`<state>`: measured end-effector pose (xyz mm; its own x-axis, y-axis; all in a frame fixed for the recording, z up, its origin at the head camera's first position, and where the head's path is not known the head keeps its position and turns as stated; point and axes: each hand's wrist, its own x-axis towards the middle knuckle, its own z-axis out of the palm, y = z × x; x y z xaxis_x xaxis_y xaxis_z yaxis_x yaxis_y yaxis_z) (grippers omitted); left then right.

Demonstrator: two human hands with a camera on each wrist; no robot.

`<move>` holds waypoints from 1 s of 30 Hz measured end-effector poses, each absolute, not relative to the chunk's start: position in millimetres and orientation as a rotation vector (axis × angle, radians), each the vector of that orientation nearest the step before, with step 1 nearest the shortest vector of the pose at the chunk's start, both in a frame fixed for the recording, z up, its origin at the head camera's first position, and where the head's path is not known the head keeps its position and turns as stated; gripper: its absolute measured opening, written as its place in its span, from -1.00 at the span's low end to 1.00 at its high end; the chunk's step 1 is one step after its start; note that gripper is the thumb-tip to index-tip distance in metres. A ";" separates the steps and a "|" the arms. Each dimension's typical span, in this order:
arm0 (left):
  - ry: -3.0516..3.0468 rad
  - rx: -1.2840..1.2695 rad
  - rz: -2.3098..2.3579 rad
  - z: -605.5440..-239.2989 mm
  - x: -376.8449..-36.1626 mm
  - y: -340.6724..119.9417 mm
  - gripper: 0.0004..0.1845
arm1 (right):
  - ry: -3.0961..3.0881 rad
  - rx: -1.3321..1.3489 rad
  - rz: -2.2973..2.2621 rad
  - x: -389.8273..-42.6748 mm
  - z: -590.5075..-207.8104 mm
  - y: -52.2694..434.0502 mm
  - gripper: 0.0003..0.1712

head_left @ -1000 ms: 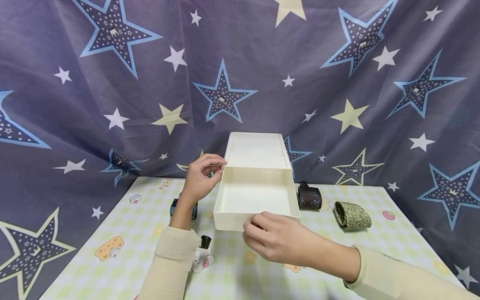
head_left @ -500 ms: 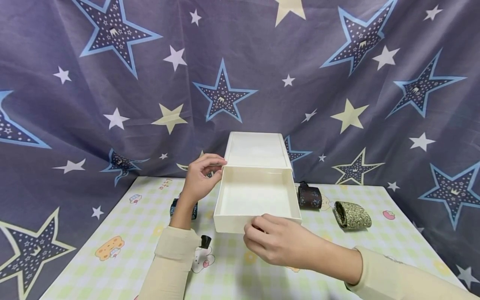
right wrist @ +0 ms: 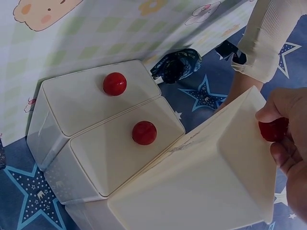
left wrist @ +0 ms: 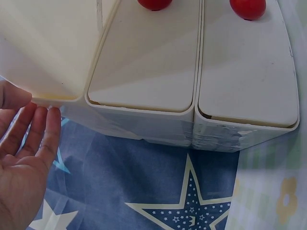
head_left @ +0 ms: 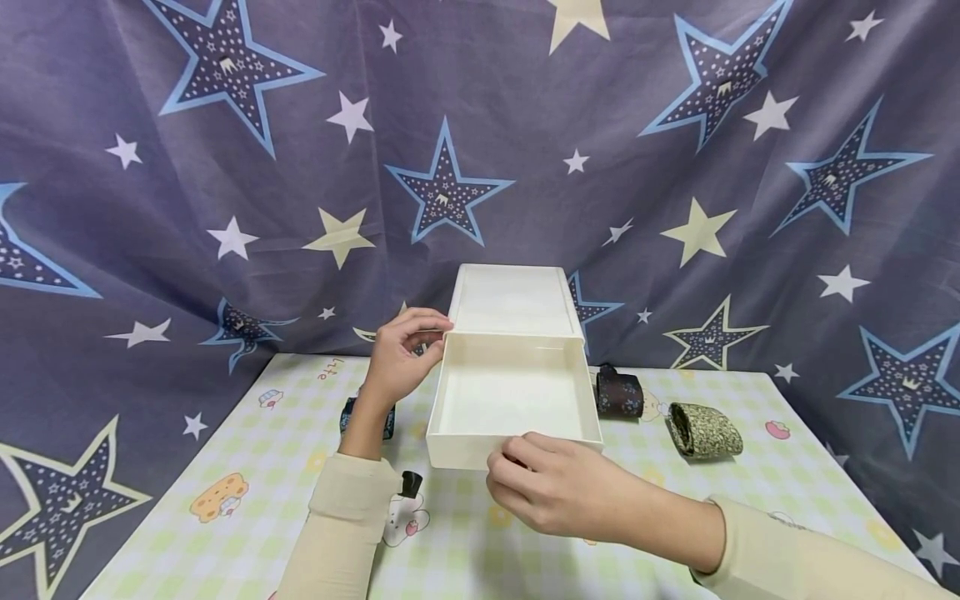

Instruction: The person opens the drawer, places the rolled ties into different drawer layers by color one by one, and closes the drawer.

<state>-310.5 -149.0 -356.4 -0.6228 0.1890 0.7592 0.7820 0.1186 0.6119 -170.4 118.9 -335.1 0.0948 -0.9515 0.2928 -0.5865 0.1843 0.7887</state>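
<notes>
A white drawer cabinet (head_left: 516, 300) stands against the back of the table, its top drawer (head_left: 517, 387) pulled out toward me with a bare inside. My right hand (head_left: 558, 483) is at the drawer's front, and in the right wrist view it pinches the red knob (right wrist: 272, 129) between thumb and fingers. My left hand (head_left: 405, 357) is at the cabinet's upper left edge. In the left wrist view its fingertips (left wrist: 53, 115) touch the side wall, with the thumb by the front edge. Two lower drawers are closed, each with a round red knob (right wrist: 144, 132).
Right of the cabinet lie a dark floral fabric roll (head_left: 619, 394) and a yellow-green patterned roll (head_left: 705, 431). A navy patterned roll (head_left: 388, 422) sits partly behind the left wrist. A small black object (head_left: 411, 483) shows beside the left sleeve. A star-print curtain (head_left: 525, 200) hangs behind.
The drawer has come slightly farther out toward me, the right hand moving with it at the knob. My left hand and the fabric rolls stay where they were.
</notes>
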 end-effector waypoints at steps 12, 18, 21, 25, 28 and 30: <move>-1.883 -0.954 -1.527 -359.5 -313.8 -150.2 -0.77 | -1.603 1.520 -0.538 -167.6 -333.5 121.6 -0.72; -1.878 -0.958 -1.524 -360.3 -314.5 -149.9 -0.76 | -1.607 1.543 -0.429 -165.6 -325.2 122.3 -0.71; -1.875 -0.961 -1.526 -360.3 -314.6 -149.9 -0.76 | -1.618 1.534 -0.366 -166.3 -320.2 124.5 -0.67; -1.871 -0.968 -1.527 -360.6 -315.4 -150.4 -0.76 | -1.615 1.503 -0.297 -169.8 -315.5 128.4 -0.66; -1.869 -0.967 -1.530 -360.6 -315.7 -150.4 -0.76 | -1.651 1.484 -0.254 -171.5 -311.9 133.4 -0.66; -1.868 -0.964 -1.532 -360.6 -315.5 -150.0 -0.76 | -1.702 1.470 -0.236 -172.0 -309.3 138.7 -0.64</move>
<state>-315.5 -150.0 -360.6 -0.6026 0.1913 0.7748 0.7972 0.1009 0.5952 -172.0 138.7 -309.3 0.0552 -0.8811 0.4697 -0.7204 0.2906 0.6298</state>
